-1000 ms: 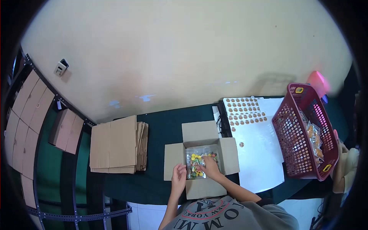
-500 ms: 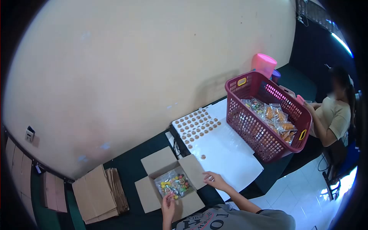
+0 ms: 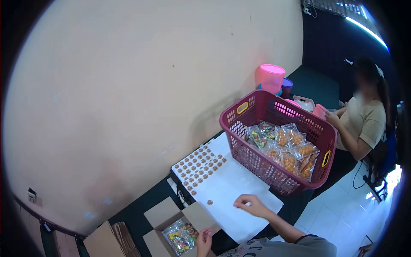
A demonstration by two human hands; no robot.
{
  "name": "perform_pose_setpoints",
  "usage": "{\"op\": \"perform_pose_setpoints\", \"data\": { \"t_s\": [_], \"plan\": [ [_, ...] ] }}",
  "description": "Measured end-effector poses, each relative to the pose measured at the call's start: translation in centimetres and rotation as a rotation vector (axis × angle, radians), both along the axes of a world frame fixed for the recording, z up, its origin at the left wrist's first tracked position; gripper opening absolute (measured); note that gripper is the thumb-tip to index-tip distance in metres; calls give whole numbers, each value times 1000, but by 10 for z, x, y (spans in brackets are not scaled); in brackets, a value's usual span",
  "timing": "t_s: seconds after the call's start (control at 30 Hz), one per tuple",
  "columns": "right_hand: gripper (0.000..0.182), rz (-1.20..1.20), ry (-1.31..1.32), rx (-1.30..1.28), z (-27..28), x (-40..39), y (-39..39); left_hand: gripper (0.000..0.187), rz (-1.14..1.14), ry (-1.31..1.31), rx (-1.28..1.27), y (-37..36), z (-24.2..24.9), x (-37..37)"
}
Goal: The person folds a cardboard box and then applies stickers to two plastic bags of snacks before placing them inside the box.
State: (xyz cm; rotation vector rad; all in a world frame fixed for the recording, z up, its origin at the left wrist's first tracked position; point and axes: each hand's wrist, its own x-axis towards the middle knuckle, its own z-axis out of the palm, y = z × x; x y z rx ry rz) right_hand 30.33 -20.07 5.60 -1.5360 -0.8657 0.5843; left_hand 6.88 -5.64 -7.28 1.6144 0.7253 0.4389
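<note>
My left hand point(image 3: 204, 240) is over the right side of an open cardboard box point(image 3: 156, 240), its fingers curled together; anything between them is too small to tell. Bags of colourful sweets point(image 3: 180, 236) lie inside the box. My right hand point(image 3: 251, 205) hovers above the white sheet point(image 3: 239, 222), thumb and forefinger pinched, and what they hold, if anything, cannot be made out. Rows of round brown stickers point(image 3: 199, 167) cover the sheet's upper left part, and a single sticker point(image 3: 209, 202) lies apart, left of my right hand.
A maroon basket point(image 3: 257, 160) holding bags of orange and colourful pieces point(image 3: 291, 150) stands behind the sheet. Pink tub point(image 3: 272, 78) and purple tub point(image 3: 287, 88) are beyond it. Flattened cardboard point(image 3: 100, 242) lies at left. Another person point(image 3: 364, 122) sits at right, holding something pink.
The view has shifted toward the right, so the box and basket appear lower and further left. My right hand has moved further over the sheet, and my left hand toward the box's right side.
</note>
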Motion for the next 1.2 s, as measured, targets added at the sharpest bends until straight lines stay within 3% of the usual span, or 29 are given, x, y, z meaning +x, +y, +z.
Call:
{"op": "perform_pose_setpoints", "data": {
  "t_s": [0.2, 0.33, 0.37, 0.53, 0.67, 0.73, 0.8, 0.87, 0.97, 1.03, 1.2],
  "plan": [
    [14, -149, 16, -14, 64, 78, -81, 24, -99, 13, 100, -22, 41, 78],
    [15, -78, -131, -129, 116, 126, -88, 24, -171, 24, 250, -35, 60, 109],
    [15, -21, -283, -129, 114, 146, -85, 24, -170, 32, 244, -38, 60, 114],
    [17, 91, -97, -138, 60, 225, -46, 25, -180, 143, 248, -51, 67, 129],
    [20, 68, -334, -386, 12, 296, -3, 25, -144, 128, 279, -51, 56, 134],
    [23, -68, -343, -506, -55, 351, 18, 26, -117, 128, 297, -48, 40, 127],
    [25, -177, -593, -841, -89, 387, 35, 27, -77, 128, 309, -47, 42, 125],
    [27, -119, -675, -1020, -84, 392, 43, 24, -52, 243, 269, -49, 62, 126],
    [29, -28, -723, -1112, -118, 404, 50, 24, -7, 267, 276, -45, 54, 114],
    [36, -320, -484, -1135, -116, 396, 47, 24, 14, 279, 264, -45, 56, 110],
    [55, -391, -370, -953, -98, 401, 43, 25, 1, 309, 289, -43, 61, 115]
  ]
}}
